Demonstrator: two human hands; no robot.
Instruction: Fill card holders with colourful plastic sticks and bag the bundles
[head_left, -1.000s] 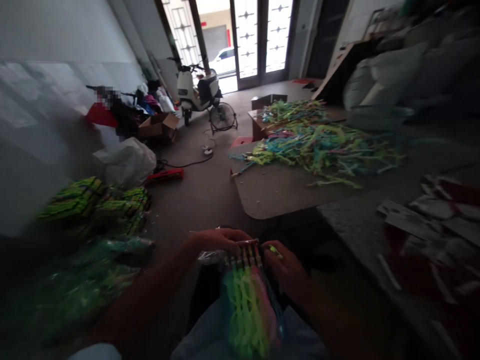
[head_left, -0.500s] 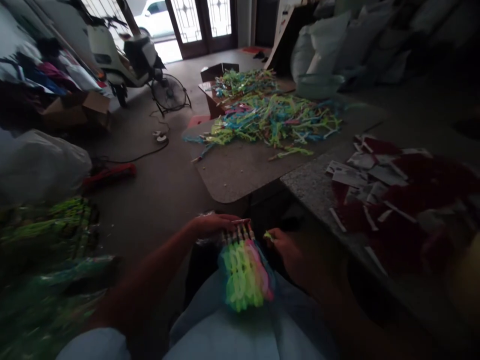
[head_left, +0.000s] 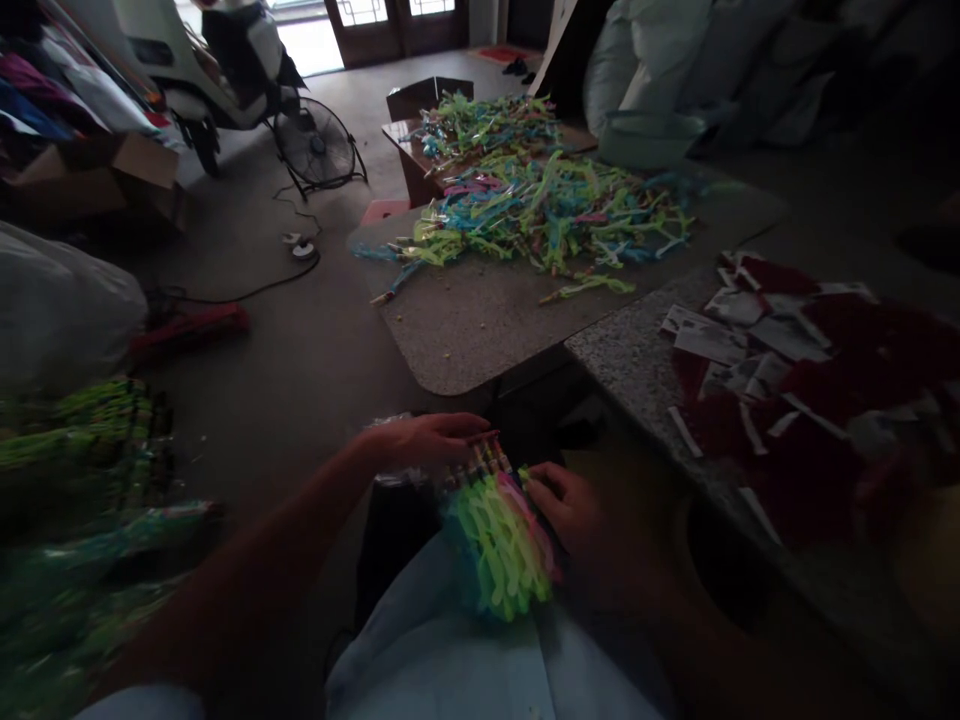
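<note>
A bunch of neon green and pink strips (head_left: 504, 540) lay across the person's lap, its capped ends lined up side by side, likely so they could be kept even. The left hand (head_left: 424, 440) lay flat, fingers stretched out, over those ends and a bit of clear plastic just beneath it. The right hand (head_left: 562, 500) curled loosely against the bunch's right edge, touching it; whether it pinched a strip I could not tell. Just beyond both hands stood the table (head_left: 480, 330), with a heap of loose strips (head_left: 540, 210) farther back. Well off past the left hand stood a fan (head_left: 315, 145).
</note>
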